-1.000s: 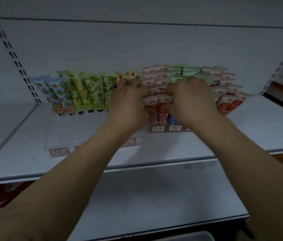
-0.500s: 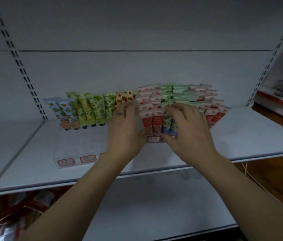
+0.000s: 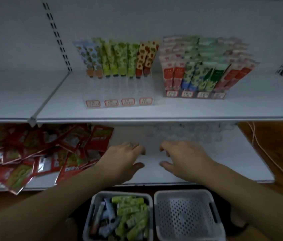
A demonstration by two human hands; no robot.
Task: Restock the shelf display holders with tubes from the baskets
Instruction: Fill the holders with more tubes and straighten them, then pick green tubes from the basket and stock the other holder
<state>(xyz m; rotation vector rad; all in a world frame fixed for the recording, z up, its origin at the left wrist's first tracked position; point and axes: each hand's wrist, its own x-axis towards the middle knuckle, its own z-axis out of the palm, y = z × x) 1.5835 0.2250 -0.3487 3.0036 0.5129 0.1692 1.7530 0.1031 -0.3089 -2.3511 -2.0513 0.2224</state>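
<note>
Two hands, both empty. My left hand [image 3: 125, 160] and right hand [image 3: 184, 160] hover palm-down over the lower shelf [image 3: 224, 162], close together, fingers loosely curled around nothing. My read: they're between holder and baskets, and the next reach goes down.

Stock is in the left basket [image 3: 92, 206], below the shelf's front edge, just beside the right basket [image 3: 156, 206], which shows only its perforated floor. The loose tubes [image 3: 130, 211] lie flat in a heap. The green ones sit roughly parallel, long axes running diagonally left-right. I can't tell which end the caps are on.

On the upper shelf [image 3: 241, 108], the left holder [image 3: 120, 94] is clear with labelled lanes. Its shelved tubes [image 3: 118, 58] fill only the back row and the front of each lane is bare, so that's the one to fill. They stand cap-down, crimp up, long axis near vertical with a slight backward lean, so the prints face the aisle.

The right holder [image 3: 194, 94] looks packed front to back, its tubes tilted the same way.

Each tube from the basket will need turning from flat to upright, cap down, before it drops into a lane.

Red packets [image 3: 33, 153] are piled on the lower shelf just left of my left hand, not in the way.
</note>
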